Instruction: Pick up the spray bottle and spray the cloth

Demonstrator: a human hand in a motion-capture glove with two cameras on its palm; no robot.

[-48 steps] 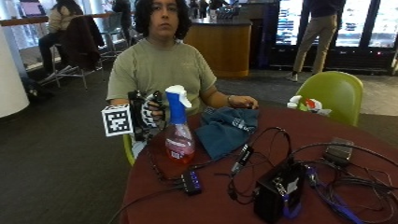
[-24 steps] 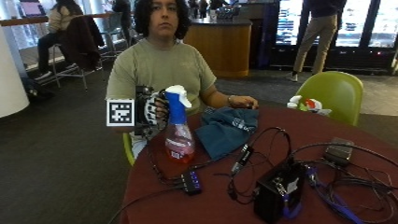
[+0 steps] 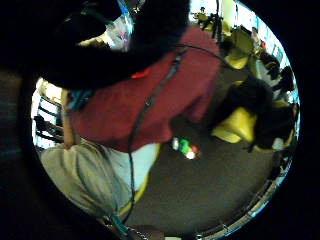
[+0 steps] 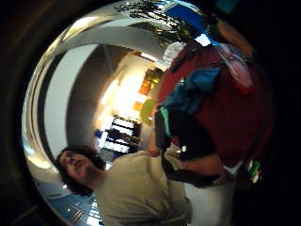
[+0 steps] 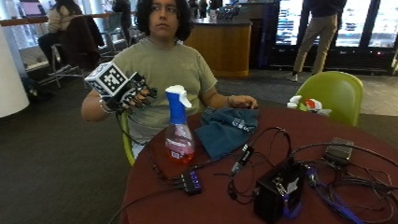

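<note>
Currently, the spray bottle (image 5: 178, 128) stands upright on the round red counter (image 5: 249, 205), unheld. It has a blue neck, a white trigger head and pink liquid in its lower part. Of the hands, the gloved right hand (image 5: 133, 95) is raised in the air beside the spray bottle, level with its head and apart from it, fingers spread and gripping nothing. The blue cloth (image 5: 225, 129) lies crumpled on the counter just beside the spray bottle, on the side away from the right hand. The bare left hand (image 5: 242, 101) rests at the far edge of the cloth. Beyond the cloth from the spray bottle, black cables (image 5: 348, 172) and a black box (image 5: 278, 191) lie on the counter.
</note>
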